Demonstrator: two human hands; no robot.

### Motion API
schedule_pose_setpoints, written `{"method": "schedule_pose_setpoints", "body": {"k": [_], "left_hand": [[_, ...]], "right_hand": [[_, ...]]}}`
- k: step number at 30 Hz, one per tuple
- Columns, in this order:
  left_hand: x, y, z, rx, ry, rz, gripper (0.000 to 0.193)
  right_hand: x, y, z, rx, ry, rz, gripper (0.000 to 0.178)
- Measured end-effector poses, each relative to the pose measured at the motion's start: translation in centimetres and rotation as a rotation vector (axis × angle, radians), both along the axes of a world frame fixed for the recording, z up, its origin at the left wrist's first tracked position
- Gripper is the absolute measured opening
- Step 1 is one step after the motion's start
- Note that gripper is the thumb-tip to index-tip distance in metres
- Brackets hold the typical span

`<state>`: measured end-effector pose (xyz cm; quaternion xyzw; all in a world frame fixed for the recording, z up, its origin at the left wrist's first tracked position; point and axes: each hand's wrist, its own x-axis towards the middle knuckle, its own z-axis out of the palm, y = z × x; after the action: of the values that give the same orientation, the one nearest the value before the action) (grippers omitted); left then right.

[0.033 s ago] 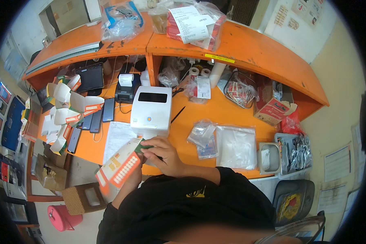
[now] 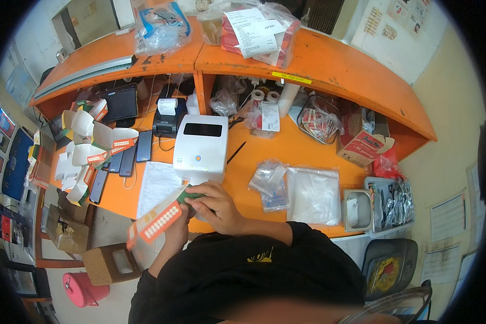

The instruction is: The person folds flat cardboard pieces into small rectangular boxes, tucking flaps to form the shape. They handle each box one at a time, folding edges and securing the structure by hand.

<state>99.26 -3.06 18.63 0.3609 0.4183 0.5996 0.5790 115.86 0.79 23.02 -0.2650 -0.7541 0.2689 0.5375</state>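
My right hand [image 2: 217,208] grips the green end of an orange, white and green paper carton [image 2: 159,217] with closed fingers. My left hand [image 2: 177,233] holds the same carton from below, its fingers mostly hidden behind it. The carton tilts down to the left, just in front of the orange desk's near edge. Right beyond my hands stands a white label printer [image 2: 201,146] with a dark panel on top. Several similar cartons [image 2: 94,137], folded up with raised flaps, are heaped at the desk's left.
Phones [image 2: 144,146] and a printed sheet [image 2: 157,186] lie left of the printer. To its right are clear plastic bags [image 2: 314,195], a metal container [image 2: 357,210] and a grey bin of packets [image 2: 394,205]. A pink bucket [image 2: 85,289] and woven box [image 2: 110,263] stand on the floor.
The carton has turned in my hands, so its broad face shows less and its orange side more. Both hands stay in nearly the same place.
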Motion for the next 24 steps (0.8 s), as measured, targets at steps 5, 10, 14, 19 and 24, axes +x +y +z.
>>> {"method": "schedule_pose_setpoints", "body": {"k": [5,10,14,19,24], "left_hand": [[0.1,0.3,0.9,0.093,0.545,-0.034,0.039],[1.4,0.7,1.7,0.543,1.104,-0.039,0.031],[0.7,0.5,3.4,0.157,1.174,-0.346,0.019],[-2.0,0.9,4.8,0.383,0.218,0.074,0.056],[-2.3,1.3,5.2,0.221,-0.003,0.066,0.047]], "right_hand": [[0.5,0.3,0.4,-0.326,-0.103,0.016,0.021],[-0.1,0.1,1.6,0.103,-0.200,-0.055,0.025],[0.2,1.4,2.7,0.042,-0.130,0.008,0.026],[0.9,2.5,3.3,0.109,-0.039,0.027,0.025],[0.4,1.7,4.4,0.096,-0.175,0.191,0.025]]}}
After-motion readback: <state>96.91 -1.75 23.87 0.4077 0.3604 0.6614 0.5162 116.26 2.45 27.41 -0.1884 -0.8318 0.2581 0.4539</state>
